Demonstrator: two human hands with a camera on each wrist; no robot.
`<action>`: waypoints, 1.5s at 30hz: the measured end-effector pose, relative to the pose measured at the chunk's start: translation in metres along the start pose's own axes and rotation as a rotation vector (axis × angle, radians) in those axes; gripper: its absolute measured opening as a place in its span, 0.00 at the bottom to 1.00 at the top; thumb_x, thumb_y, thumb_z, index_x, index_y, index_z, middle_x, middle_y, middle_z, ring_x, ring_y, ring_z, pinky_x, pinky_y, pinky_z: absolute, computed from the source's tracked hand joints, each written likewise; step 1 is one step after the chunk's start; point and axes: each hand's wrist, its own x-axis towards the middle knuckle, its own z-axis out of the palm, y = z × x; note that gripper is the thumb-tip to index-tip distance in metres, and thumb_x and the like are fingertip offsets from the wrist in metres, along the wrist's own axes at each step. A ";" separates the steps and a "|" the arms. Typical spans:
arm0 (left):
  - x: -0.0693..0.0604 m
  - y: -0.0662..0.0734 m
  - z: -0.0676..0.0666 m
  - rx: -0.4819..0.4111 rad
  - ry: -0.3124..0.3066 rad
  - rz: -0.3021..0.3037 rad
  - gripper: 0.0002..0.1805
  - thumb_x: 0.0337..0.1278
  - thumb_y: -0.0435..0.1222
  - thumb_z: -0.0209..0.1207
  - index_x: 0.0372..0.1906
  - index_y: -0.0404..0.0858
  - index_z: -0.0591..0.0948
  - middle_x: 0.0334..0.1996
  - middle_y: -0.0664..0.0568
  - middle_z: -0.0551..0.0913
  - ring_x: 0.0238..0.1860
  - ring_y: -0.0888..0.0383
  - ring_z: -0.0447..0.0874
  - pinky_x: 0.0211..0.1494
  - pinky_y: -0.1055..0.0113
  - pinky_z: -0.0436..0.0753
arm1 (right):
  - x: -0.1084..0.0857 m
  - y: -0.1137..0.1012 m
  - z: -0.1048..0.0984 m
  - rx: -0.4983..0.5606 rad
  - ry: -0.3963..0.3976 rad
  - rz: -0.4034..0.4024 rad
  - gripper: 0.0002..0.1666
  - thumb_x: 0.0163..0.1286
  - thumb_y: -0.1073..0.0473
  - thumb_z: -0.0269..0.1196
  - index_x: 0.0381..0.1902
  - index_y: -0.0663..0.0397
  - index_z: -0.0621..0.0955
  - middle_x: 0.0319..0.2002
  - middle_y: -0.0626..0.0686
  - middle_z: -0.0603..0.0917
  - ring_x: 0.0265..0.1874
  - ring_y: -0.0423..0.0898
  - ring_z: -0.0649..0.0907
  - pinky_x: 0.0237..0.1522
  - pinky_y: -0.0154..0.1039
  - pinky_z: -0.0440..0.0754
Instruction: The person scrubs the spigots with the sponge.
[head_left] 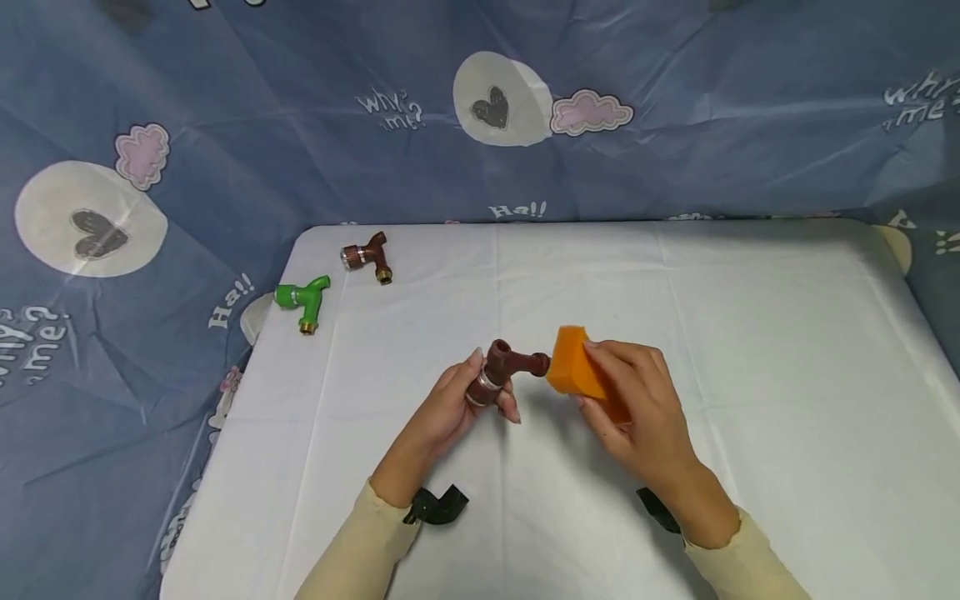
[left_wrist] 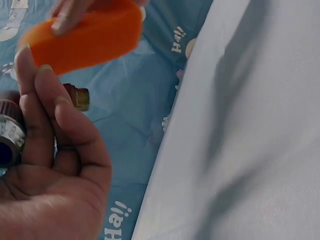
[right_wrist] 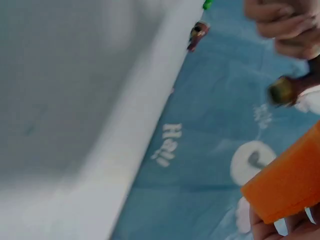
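Over the middle of the white table, my left hand [head_left: 442, 412] grips a dark brown tap [head_left: 504, 363] by its silver-ringed handle. The tap's side arm points right, and its brassy threaded end [left_wrist: 81, 98] shows in the left wrist view. My right hand [head_left: 652, 417] pinches an orange sponge [head_left: 572, 360] between thumb and fingers, close beside that side arm. Seen from the right wrist, a gap separates the sponge [right_wrist: 287, 177] from the tap [right_wrist: 287, 91]. The sponge hides part of the right palm.
Toward the table's far left corner lie a green tap [head_left: 303, 302] and another brown tap [head_left: 367, 257], both with brass threaded ends. The white cloth-covered table [head_left: 787, 350] extends to the right. A blue patterned cloth [head_left: 315, 150] hangs behind and at the left.
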 end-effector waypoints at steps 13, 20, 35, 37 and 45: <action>0.002 -0.001 0.013 0.211 0.181 -0.122 0.37 0.84 0.61 0.33 0.46 0.34 0.80 0.33 0.49 0.80 0.35 0.56 0.77 0.44 0.66 0.79 | 0.014 -0.037 0.028 -0.101 -0.088 -0.241 0.23 0.84 0.50 0.55 0.63 0.57 0.83 0.55 0.61 0.84 0.50 0.62 0.81 0.49 0.56 0.77; 0.002 -0.004 0.013 0.257 0.204 -0.120 0.38 0.84 0.60 0.33 0.48 0.31 0.81 0.40 0.48 0.81 0.41 0.55 0.78 0.46 0.65 0.78 | -0.002 -0.025 0.031 -0.147 -0.153 -0.147 0.23 0.84 0.47 0.54 0.63 0.53 0.84 0.55 0.60 0.83 0.50 0.61 0.80 0.46 0.57 0.77; 0.006 -0.002 0.008 0.282 0.200 -0.083 0.39 0.86 0.56 0.30 0.63 0.28 0.78 0.51 0.43 0.84 0.51 0.56 0.80 0.59 0.64 0.78 | -0.006 -0.021 0.022 -0.109 -0.126 -0.139 0.22 0.82 0.47 0.57 0.61 0.54 0.84 0.53 0.59 0.83 0.48 0.61 0.79 0.47 0.56 0.75; 0.005 -0.004 0.009 0.314 0.214 -0.099 0.36 0.87 0.55 0.31 0.65 0.29 0.77 0.57 0.44 0.81 0.57 0.57 0.77 0.62 0.66 0.75 | -0.001 -0.027 0.025 -0.087 -0.117 -0.170 0.21 0.82 0.49 0.57 0.61 0.55 0.84 0.53 0.59 0.84 0.49 0.60 0.80 0.48 0.56 0.75; 0.004 -0.007 0.010 0.348 0.130 0.007 0.26 0.89 0.48 0.30 0.59 0.32 0.72 0.34 0.46 0.78 0.32 0.54 0.76 0.38 0.62 0.79 | 0.008 -0.028 0.034 -0.116 -0.152 -0.165 0.22 0.83 0.48 0.56 0.63 0.54 0.83 0.54 0.59 0.82 0.49 0.60 0.79 0.46 0.56 0.76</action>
